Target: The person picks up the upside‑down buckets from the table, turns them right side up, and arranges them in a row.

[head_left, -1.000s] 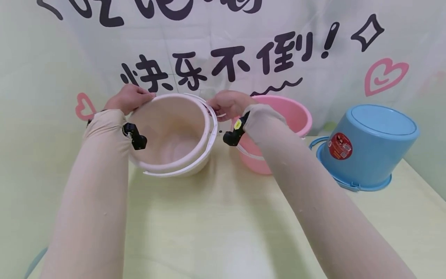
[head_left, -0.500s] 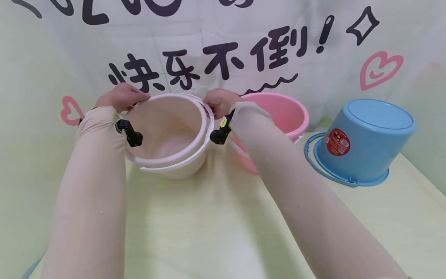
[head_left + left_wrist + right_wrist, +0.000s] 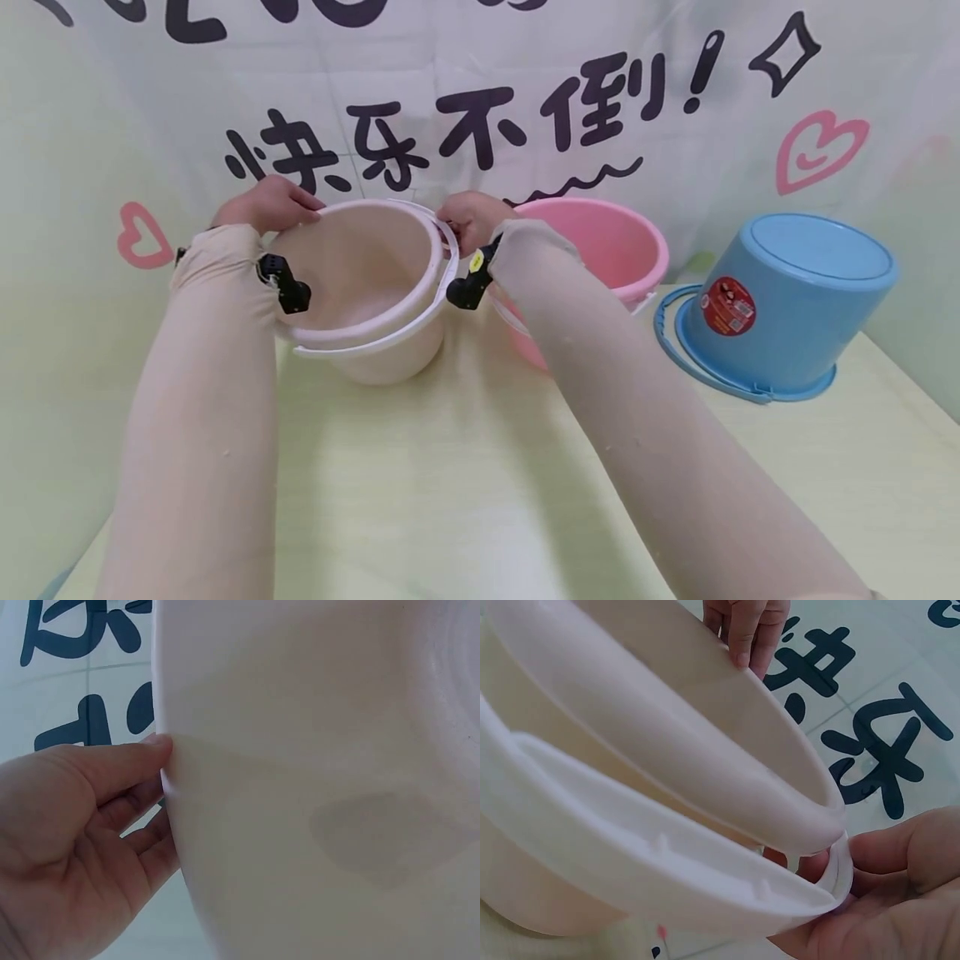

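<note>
Long beige sleeves [image 3: 206,392] meet black wrist cameras [image 3: 291,292].

Indoors: table [image 3: 420,467] before lettered banner [image 3: 517,75]

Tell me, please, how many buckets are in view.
3: a cream bucket held by the left hand and right hand, a pink bucket partly behind the right sleeve, and an upside-down blue bucket at far right. More could hide beneath it.

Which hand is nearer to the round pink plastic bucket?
Right: the right hand is beside the pink bucket; the left hand, farther, holds the round cream plastic bucket by its left rim.
</note>
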Action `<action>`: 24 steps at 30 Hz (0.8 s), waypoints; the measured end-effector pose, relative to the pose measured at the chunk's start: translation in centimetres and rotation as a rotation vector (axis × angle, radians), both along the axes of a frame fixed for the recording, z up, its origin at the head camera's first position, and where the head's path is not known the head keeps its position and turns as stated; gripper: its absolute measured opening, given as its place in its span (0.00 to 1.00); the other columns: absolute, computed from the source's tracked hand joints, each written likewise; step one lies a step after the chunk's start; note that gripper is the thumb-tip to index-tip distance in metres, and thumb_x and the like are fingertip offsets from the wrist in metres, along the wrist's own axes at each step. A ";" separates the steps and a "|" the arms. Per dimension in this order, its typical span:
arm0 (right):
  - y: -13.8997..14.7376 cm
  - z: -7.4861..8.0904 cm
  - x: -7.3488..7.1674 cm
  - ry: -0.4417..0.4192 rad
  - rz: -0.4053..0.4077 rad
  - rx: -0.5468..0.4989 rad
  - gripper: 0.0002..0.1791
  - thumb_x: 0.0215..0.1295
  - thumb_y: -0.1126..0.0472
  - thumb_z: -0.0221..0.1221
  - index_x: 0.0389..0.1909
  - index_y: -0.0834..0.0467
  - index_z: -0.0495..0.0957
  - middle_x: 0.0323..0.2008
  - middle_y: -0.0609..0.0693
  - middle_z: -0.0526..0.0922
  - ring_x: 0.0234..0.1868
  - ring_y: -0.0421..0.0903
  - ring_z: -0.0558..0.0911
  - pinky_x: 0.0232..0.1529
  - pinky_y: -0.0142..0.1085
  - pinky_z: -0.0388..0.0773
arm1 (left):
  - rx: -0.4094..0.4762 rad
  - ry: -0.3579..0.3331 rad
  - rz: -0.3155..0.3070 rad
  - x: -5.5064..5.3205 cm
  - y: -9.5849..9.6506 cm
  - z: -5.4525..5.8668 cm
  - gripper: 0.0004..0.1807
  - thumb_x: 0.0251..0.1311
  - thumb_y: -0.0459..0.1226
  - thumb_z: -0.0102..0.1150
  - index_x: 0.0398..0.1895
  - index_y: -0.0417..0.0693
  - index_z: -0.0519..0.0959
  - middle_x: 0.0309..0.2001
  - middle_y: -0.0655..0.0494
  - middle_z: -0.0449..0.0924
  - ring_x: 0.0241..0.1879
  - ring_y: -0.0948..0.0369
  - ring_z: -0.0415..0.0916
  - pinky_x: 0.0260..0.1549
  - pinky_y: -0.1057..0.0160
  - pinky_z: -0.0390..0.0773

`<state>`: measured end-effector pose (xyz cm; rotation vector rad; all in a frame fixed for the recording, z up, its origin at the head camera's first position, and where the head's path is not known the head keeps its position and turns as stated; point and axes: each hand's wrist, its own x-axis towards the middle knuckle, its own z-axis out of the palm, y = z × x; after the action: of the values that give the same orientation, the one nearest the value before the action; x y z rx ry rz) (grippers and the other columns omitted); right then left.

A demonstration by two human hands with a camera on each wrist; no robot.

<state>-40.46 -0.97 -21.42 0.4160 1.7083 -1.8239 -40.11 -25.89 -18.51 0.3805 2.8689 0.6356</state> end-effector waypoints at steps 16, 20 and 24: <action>0.2 -1.1 -0.5 -0.023 -0.090 0.027 0.11 0.67 0.69 0.42 0.24 0.65 0.65 0.24 0.53 0.66 0.23 0.49 0.65 0.23 0.37 0.66 | 0.001 -0.040 -0.037 -0.5 0.7 -0.6 0.29 0.52 0.24 0.36 0.62 0.35 0.65 0.53 0.37 0.70 0.46 0.49 0.67 0.34 0.65 0.73; 0.3 -2.4 -2.4 -0.019 -0.088 0.041 0.09 0.62 0.71 0.43 0.24 0.66 0.68 0.26 0.54 0.69 0.25 0.50 0.68 0.26 0.38 0.69 | -0.004 -0.049 -0.040 -0.3 0.8 -0.5 0.28 0.53 0.24 0.36 0.61 0.33 0.64 0.52 0.36 0.70 0.46 0.47 0.66 0.34 0.65 0.73; 0.6 -6.5 -9.0 -0.009 -0.038 0.011 0.06 0.50 0.74 0.45 0.23 0.67 0.71 0.27 0.56 0.71 0.26 0.54 0.71 0.27 0.42 0.72 | -0.010 -0.058 -0.042 -0.1 1.1 -0.4 0.28 0.52 0.23 0.36 0.61 0.31 0.64 0.51 0.35 0.71 0.44 0.47 0.68 0.33 0.63 0.74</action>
<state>-49.51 -0.35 -27.96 0.4637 1.7160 -1.8376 -40.24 -24.83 -18.94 0.4121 2.8002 0.6148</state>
